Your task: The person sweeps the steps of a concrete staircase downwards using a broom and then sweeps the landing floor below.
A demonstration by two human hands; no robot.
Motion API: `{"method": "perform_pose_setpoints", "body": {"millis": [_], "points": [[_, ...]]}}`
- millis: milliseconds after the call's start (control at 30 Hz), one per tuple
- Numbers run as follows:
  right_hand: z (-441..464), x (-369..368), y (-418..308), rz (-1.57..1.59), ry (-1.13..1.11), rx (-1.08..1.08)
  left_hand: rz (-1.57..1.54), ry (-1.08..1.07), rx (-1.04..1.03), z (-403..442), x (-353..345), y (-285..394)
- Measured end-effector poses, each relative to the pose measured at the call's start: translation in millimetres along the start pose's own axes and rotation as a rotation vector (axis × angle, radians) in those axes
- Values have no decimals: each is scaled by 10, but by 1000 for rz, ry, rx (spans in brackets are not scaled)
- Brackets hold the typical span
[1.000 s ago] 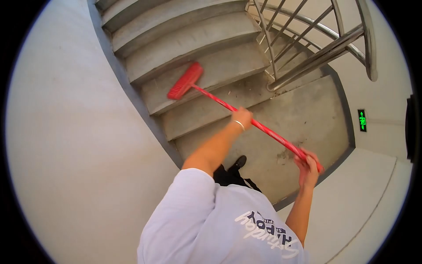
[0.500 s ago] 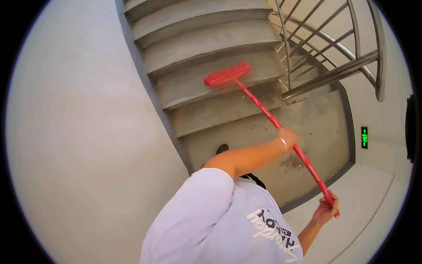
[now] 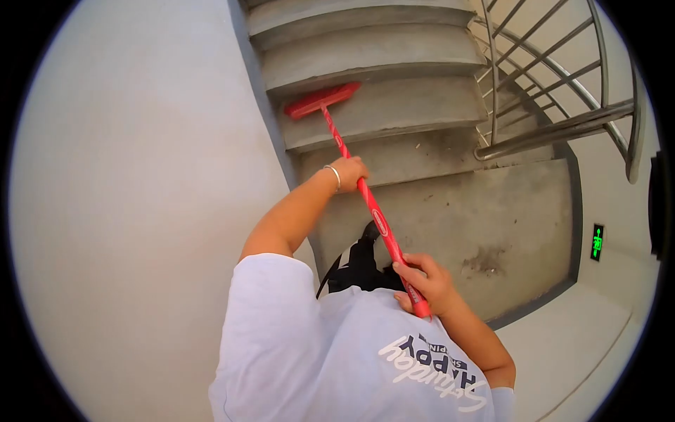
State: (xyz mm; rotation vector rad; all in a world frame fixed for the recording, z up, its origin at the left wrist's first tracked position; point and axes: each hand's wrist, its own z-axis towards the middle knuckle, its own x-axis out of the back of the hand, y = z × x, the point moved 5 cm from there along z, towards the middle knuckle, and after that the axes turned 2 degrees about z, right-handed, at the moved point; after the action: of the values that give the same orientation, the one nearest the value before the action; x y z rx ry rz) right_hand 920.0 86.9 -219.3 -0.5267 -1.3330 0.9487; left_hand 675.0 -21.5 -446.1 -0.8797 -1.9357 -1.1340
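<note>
A red broom (image 3: 380, 221) slants from in front of my chest up to a stair step. Its red bristle head (image 3: 322, 100) rests on a step near the left wall, slightly blurred. My left hand (image 3: 348, 174), with a bracelet (image 3: 333, 177) at the wrist, is wrapped round the handle's upper middle. Lower down, my right hand (image 3: 427, 281) holds the handle close to its end, thumb and fingers around it. The handle's end lies close to my white shirt (image 3: 295, 344).
Concrete steps (image 3: 380, 46) rise ahead. A metal railing (image 3: 562, 130) stands to the right, above a landing (image 3: 506, 204) with a dark dirt patch (image 3: 486, 260). A plain wall (image 3: 140, 176) borders the left. A green exit sign (image 3: 597, 243) hangs at the right.
The broom head has swept left across the step towards the wall. Both hands have moved left with the handle, and my right hand is now closer to my body.
</note>
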Motion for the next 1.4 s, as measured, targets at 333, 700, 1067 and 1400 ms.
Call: {"method": "perform_pose_setpoints", "body": {"millis": [333, 700, 1067, 1400], "points": [[304, -410, -662, -2, 223, 71, -362, 1413, 166, -936, 322, 618], [630, -1478, -1128, -70, -167, 186, -587, 1134, 165, -1817, -186, -154], [-227, -13, -1067, -123, -197, 212, -449, 1400, 190, -1236, 251, 1498], [-94, -553, -643, -15, -208, 159, -401, 1240, 338, -1153, -321, 713]]}}
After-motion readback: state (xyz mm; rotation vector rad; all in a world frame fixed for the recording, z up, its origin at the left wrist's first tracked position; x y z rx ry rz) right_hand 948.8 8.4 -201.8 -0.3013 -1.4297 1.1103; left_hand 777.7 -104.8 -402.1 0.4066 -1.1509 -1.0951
